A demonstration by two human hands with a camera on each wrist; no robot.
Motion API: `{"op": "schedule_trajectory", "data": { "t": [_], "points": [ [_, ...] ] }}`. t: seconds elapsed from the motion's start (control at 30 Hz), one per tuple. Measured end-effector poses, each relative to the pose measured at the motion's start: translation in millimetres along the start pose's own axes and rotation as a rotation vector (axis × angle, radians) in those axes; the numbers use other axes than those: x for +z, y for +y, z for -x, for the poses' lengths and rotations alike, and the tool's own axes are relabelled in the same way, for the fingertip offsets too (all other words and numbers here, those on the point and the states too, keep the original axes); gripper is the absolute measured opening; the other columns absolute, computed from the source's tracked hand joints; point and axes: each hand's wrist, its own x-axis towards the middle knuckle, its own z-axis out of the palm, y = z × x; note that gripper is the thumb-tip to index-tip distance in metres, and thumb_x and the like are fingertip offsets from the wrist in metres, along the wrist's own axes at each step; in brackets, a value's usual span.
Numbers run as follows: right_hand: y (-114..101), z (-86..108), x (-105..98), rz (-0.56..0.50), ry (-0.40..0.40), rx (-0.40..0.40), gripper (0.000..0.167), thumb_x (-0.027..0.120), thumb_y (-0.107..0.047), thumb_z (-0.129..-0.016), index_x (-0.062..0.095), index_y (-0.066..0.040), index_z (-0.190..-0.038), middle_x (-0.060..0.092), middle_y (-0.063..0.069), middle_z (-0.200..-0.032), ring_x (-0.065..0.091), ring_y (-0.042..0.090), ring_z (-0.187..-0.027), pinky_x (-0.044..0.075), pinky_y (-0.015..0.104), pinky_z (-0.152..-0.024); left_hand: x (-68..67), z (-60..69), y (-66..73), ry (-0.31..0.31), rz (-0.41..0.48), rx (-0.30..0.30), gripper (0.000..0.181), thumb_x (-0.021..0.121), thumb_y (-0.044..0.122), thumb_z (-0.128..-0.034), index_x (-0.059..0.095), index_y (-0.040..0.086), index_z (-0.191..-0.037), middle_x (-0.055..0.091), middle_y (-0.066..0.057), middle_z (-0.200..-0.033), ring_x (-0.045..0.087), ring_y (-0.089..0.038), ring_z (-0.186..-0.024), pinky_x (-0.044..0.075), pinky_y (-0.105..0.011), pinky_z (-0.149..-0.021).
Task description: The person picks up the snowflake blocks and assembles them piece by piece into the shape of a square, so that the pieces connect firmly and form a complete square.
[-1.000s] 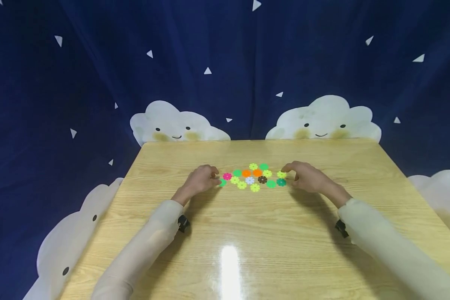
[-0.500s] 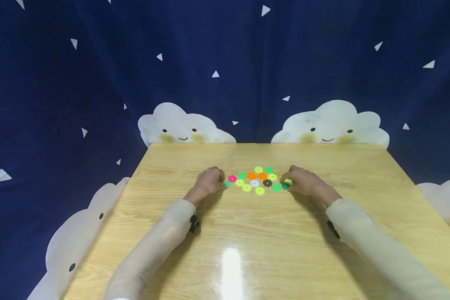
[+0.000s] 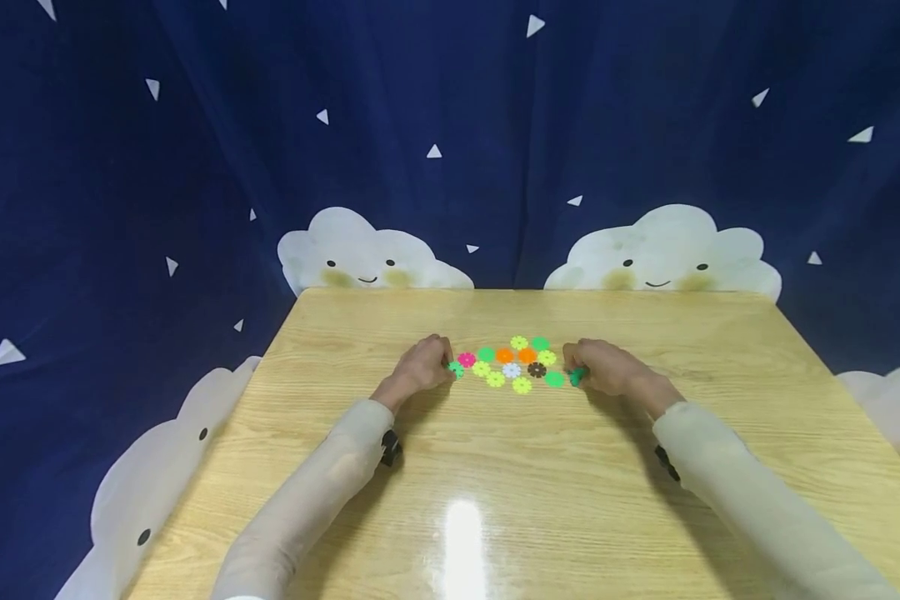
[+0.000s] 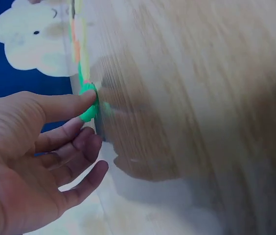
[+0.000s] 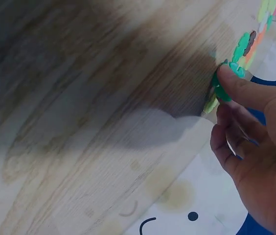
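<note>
Small flower-shaped plastic discs lie in a loose band on the wooden table. At the band's left end my left hand (image 3: pixel 423 364) pinches a green flower disc (image 3: pixel 457 370) between thumb and index finger; the left wrist view shows the other fingers (image 4: pixel 86 183) loosely bent. Opposite it, my right hand (image 3: pixel 606 367) pinches a teal flower disc (image 5: pixel 222 94), which stands tilted up from the table. Beneath the right fingers, a yellow-green disc (image 5: pixel 210 104) is partly hidden. Closest to the left hand is a pink disc (image 3: pixel 467 360); a bright green disc (image 3: pixel 554 379) lies beside the teal one.
Between the hands are orange (image 3: pixel 504 356), white (image 3: pixel 512 370), brown (image 3: pixel 537 369) and several yellow-green discs (image 3: pixel 522 386). The wooden table (image 3: pixel 495 467) ends at a dark blue curtain (image 3: pixel 390 92) with white clouds and triangles.
Both hands have closed in on the end discs. The right thumb and finger have come together on the teal disc and tilted it up. The head view has shifted slightly.
</note>
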Motion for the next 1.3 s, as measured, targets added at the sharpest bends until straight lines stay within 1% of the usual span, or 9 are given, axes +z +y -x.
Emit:
{"op": "schedule_trajectory", "data": {
  "t": [0.17, 0.27, 0.4, 0.5, 0.63, 0.83, 0.97, 1.13, 1.3],
  "points": [
    [0, 11.2, -1, -0.104, 0.025, -0.015, 0.022, 0.077, 0.007, -0.087, 0.064, -0.008, -0.078, 0.065, -0.001, -0.078, 0.051, 0.012, -0.072, 0.046, 0.027, -0.069, 2.4, 4.1, 2.2, -0.025, 0.122, 0.013, 0.020, 0.082, 0.011, -0.0899, 0.066, 0.006, -0.101, 0.066, -0.002, -0.091, 0.059, -0.016, -0.081, 0.052, -0.029, -0.073],
    [0, 18.5, -3, -0.154, 0.045, -0.007, 0.017, 0.076, 0.005, -0.089, 0.071, -0.010, -0.082, 0.072, 0.001, -0.081, 0.054, 0.012, -0.071, 0.050, 0.027, -0.069, 1.6, 7.5, 3.1, -0.024, 0.210, 0.036, 0.018, 0.080, 0.008, -0.0907, 0.067, 0.005, -0.101, 0.067, -0.003, -0.089, 0.061, -0.016, -0.078, 0.053, -0.027, -0.070],
    [-4, 27.9, -9, -0.200, 0.100, 0.016, 0.015, 0.074, 0.003, -0.092, 0.073, -0.011, -0.089, 0.076, 0.003, -0.088, 0.067, 0.017, -0.079, 0.057, 0.032, -0.071, -2.8, 12.4, 4.5, 0.009, 0.274, 0.051, 0.022, 0.078, 0.007, -0.0921, 0.071, 0.002, -0.113, 0.070, -0.003, -0.088, 0.062, -0.015, -0.076, 0.051, -0.026, -0.068],
    [-6, 36.5, -16, -0.246, 0.145, 0.042, 0.013, 0.072, 0.002, -0.094, 0.073, -0.011, -0.094, 0.077, 0.005, -0.093, 0.073, 0.026, -0.084, 0.059, 0.035, -0.071, -10.0, 16.7, 10.3, 0.033, 0.285, 0.073, 0.023, 0.075, 0.010, -0.0957, 0.074, 0.006, -0.118, 0.072, -0.002, -0.092, 0.063, -0.015, -0.082, 0.052, -0.027, -0.071],
    [-7, 47.2, -23, -0.315, 0.198, 0.086, 0.011, 0.069, 0.000, -0.097, 0.074, -0.010, -0.099, 0.077, 0.008, -0.094, 0.071, 0.031, -0.078, 0.059, 0.037, -0.067, -23.7, 23.1, 23.0, 0.073, 0.304, 0.116, 0.016, 0.071, 0.015, -0.0996, 0.077, 0.010, -0.113, 0.072, -0.002, -0.098, 0.064, -0.017, -0.090, 0.054, -0.032, -0.077],
    [-9, 58.0, -26, -0.377, 0.276, 0.105, 0.009, 0.069, -0.007, -0.099, 0.076, -0.012, -0.102, 0.075, 0.007, -0.094, 0.069, 0.022, -0.073, 0.059, 0.035, -0.068, -45.9, 38.9, 37.0, 0.132, 0.369, 0.111, 0.011, 0.070, 0.017, -0.0996, 0.075, 0.011, -0.108, 0.072, 0.000, -0.094, 0.066, -0.018, -0.091, 0.054, -0.035, -0.078],
    [-20, 66.4, -28, -0.431, 0.327, 0.113, 0.008, 0.069, -0.014, -0.100, 0.076, -0.013, -0.104, 0.075, 0.004, -0.091, 0.069, 0.022, -0.072, 0.054, 0.030, -0.062, -57.2, 53.2, 41.9, 0.154, 0.427, 0.095, 0.008, 0.071, 0.019, -0.0987, 0.075, 0.014, -0.104, 0.071, 0.002, -0.090, 0.067, -0.020, -0.088, 0.053, -0.034, -0.073],
    [-44, 77.6, -35, -0.528, 0.388, 0.141, 0.012, 0.069, -0.018, -0.101, 0.074, -0.012, -0.110, 0.076, 0.002, -0.084, 0.070, 0.019, -0.072, 0.044, 0.030, -0.055, -66.5, 72.6, 50.5, 0.167, 0.520, 0.138, 0.005, 0.072, 0.019, -0.0986, 0.074, 0.016, -0.103, 0.073, -0.001, -0.088, 0.069, -0.019, -0.081, 0.054, -0.035, -0.070],
    [-73, 85.8, -39, -0.629, 0.450, 0.098, 0.015, 0.069, -0.015, -0.101, 0.073, -0.008, -0.113, 0.076, 0.005, -0.083, 0.072, 0.027, -0.074, 0.053, 0.028, -0.066, -71.9, 91.1, 63.9, 0.147, 0.616, 0.183, 0.006, 0.073, 0.019, -0.0987, 0.074, 0.017, -0.104, 0.074, -0.001, -0.089, 0.071, -0.020, -0.080, 0.057, -0.042, -0.076]
  ]
}}
